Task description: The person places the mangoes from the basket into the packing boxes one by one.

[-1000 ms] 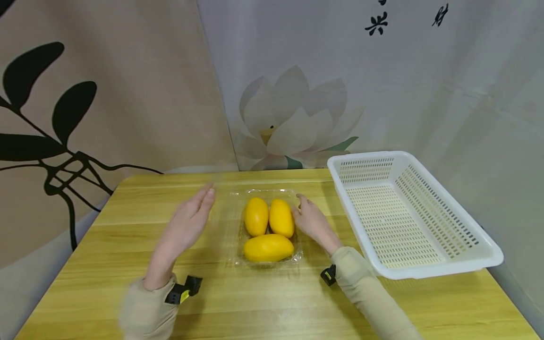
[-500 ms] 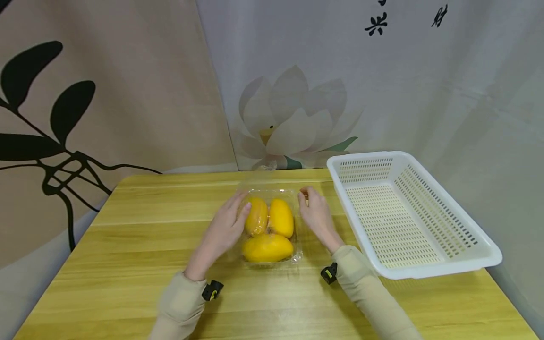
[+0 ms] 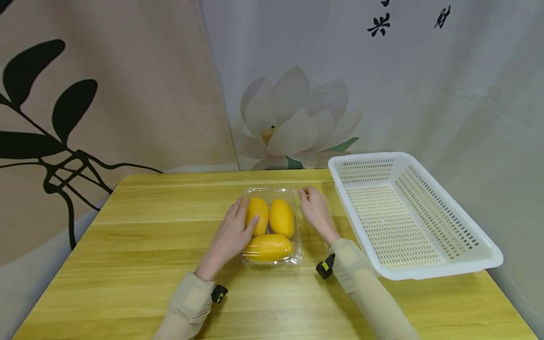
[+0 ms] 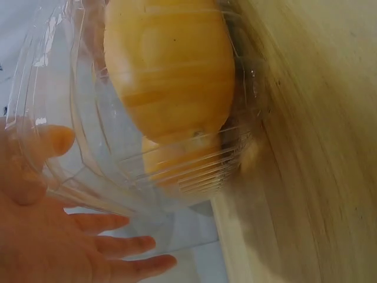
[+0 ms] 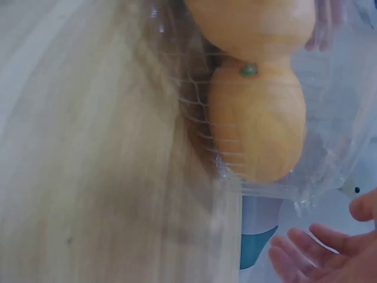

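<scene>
A clear plastic clamshell box (image 3: 272,192) holds three yellow mangoes, and its transparent lid lies over them. Two mangoes (image 3: 281,218) stand side by side at the back; one mango (image 3: 272,247) lies crosswise in front. My left hand (image 3: 231,232) is at the box's left side, its thumb against the lid; in the left wrist view its other fingers (image 4: 138,268) stretch out straight. Close to the back right corner is my right hand (image 3: 315,211), holding nothing. Its fingers (image 5: 300,250) are loosely bent in the right wrist view, with a small gap to the box.
A white perforated plastic basket (image 3: 354,222) stands on the right of the wooden table (image 3: 140,245), its near corner reaching toward the table's right edge. Behind the table hangs a printed cloth (image 3: 170,94).
My left hand has swung the lid from the left over the mangoes and come down at the box's left side. My right hand has drawn slightly away from the box's right edge.
</scene>
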The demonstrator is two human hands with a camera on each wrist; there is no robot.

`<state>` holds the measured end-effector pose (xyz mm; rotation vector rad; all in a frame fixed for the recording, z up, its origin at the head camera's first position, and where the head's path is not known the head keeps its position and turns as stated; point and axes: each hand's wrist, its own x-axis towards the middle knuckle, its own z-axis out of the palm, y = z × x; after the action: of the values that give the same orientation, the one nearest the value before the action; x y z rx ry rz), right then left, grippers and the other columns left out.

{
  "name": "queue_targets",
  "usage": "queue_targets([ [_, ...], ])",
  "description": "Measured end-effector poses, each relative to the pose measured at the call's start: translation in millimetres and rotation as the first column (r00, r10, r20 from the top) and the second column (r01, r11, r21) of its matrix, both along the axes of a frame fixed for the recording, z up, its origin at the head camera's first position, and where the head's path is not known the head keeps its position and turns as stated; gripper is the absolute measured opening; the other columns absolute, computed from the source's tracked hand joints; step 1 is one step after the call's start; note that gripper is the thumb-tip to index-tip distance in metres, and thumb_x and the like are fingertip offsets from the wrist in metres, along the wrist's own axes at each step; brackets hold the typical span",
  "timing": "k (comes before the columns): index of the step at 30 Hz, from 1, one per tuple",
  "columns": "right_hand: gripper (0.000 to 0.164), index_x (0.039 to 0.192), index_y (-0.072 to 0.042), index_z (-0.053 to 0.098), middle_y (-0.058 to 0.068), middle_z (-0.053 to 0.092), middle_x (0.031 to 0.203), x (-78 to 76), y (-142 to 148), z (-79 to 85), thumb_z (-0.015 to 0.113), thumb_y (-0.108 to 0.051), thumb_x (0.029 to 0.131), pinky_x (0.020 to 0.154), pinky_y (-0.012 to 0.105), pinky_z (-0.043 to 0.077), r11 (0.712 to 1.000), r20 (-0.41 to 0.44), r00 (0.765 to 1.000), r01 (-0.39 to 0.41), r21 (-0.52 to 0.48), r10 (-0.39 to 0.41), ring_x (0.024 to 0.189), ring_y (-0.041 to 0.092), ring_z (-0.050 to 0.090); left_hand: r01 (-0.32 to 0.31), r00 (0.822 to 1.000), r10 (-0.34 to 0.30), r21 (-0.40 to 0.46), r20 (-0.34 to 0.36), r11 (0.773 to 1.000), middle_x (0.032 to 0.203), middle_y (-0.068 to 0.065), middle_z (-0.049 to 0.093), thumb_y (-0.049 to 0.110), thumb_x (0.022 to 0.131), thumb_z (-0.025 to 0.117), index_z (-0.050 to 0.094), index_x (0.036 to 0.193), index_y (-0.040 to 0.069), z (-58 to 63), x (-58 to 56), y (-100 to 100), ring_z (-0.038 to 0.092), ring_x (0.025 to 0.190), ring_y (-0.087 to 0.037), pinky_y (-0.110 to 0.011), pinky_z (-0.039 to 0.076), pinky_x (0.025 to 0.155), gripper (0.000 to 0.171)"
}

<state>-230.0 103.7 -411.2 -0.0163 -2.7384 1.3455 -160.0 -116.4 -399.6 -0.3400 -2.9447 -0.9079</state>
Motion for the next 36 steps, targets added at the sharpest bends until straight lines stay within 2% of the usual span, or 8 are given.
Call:
queue_targets([
  [6,0.044,0.129,0.000,0.053,0.019,0.057,0.131,-11.7,-3.6,-3.7,0.039,-0.030,0.101,0.101,0.048,0.046,0.997,0.090,0.995,-0.025,-0.073,0.032,0.122,0.034,0.054,-0.016,0.999,0.016,0.010,0.036,1.000,0.159,-0.020,0.013,0.040,0.100,0.038,0.025,0.149,0.000,0.1,0.4,2.2,0.018,0.144,-0.043,-0.059,0.023,0.115,0.064],
  [14,0.041,0.124,-0.002,0.059,0.018,0.061,0.126,-25.9,-8.0,-12.7,0.039,-0.029,0.101,0.096,0.045,0.049,0.991,0.150,0.987,-0.045,-0.123,0.063,0.116,0.031,0.057,-0.025,0.999,0.024,0.017,0.047,1.000,0.158,-0.020,0.013,0.041,0.100,0.038,0.024,0.149,0.000,-1.4,0.1,2.5,0.020,0.144,-0.042,-0.058,0.023,0.116,0.065],
  [20,0.039,0.120,-0.003,0.062,0.016,0.064,0.120,-32.1,-8.8,-16.4,0.038,-0.029,0.101,0.092,0.041,0.049,0.989,0.188,0.981,-0.026,-0.144,0.053,0.109,0.028,0.058,-0.026,0.997,0.024,0.033,0.069,0.999,0.159,-0.021,0.012,0.042,0.100,0.037,0.023,0.150,0.002,-2.9,-1.4,4.2,0.020,0.144,-0.041,-0.056,0.023,0.116,0.065],
  [26,0.039,0.120,0.000,0.061,0.017,0.066,0.118,-35.1,-9.7,-17.6,0.038,-0.026,0.102,0.092,0.039,0.049,0.984,0.219,0.974,-0.020,-0.179,0.060,0.113,0.029,0.059,-0.037,0.997,0.034,0.047,0.070,0.998,0.158,-0.021,0.012,0.041,0.100,0.038,0.023,0.150,0.002,-6.1,-2.0,6.2,0.022,0.143,-0.042,-0.056,0.026,0.115,0.065],
  [30,0.037,0.119,0.000,0.061,0.018,0.067,0.116,-35.6,-11.4,-17.1,0.039,-0.025,0.102,0.082,0.033,0.050,0.985,0.213,0.975,-0.020,-0.171,0.057,0.110,0.029,0.061,-0.047,0.997,0.043,0.053,0.069,0.998,0.159,-0.021,0.012,0.041,0.100,0.039,0.022,0.150,0.003,-7.7,-1.3,7.1,0.023,0.143,-0.042,-0.057,0.027,0.114,0.065],
  [33,0.035,0.113,0.000,0.063,0.018,0.068,0.114,-35.7,-12.2,-16.9,0.039,-0.023,0.102,0.072,0.028,0.048,0.991,0.194,0.980,-0.027,-0.134,0.053,0.106,0.029,0.063,-0.051,0.997,0.048,0.056,0.066,0.997,0.159,-0.021,0.012,0.041,0.100,0.039,0.022,0.150,0.003,-8.4,-0.7,7.7,0.024,0.142,-0.042,-0.057,0.027,0.114,0.065],
  [36,0.033,0.107,-0.001,0.064,0.017,0.068,0.112,-35.6,-12.3,-17.0,0.039,-0.022,0.102,0.067,0.025,0.045,0.994,0.179,0.983,-0.030,-0.108,0.049,0.102,0.027,0.063,-0.056,0.997,0.052,0.055,0.062,0.997,0.159,-0.021,0.012,0.041,0.100,0.039,0.023,0.150,0.003,-8.3,0.1,8.2,0.024,0.142,-0.042,-0.056,0.028,0.114,0.065],
])
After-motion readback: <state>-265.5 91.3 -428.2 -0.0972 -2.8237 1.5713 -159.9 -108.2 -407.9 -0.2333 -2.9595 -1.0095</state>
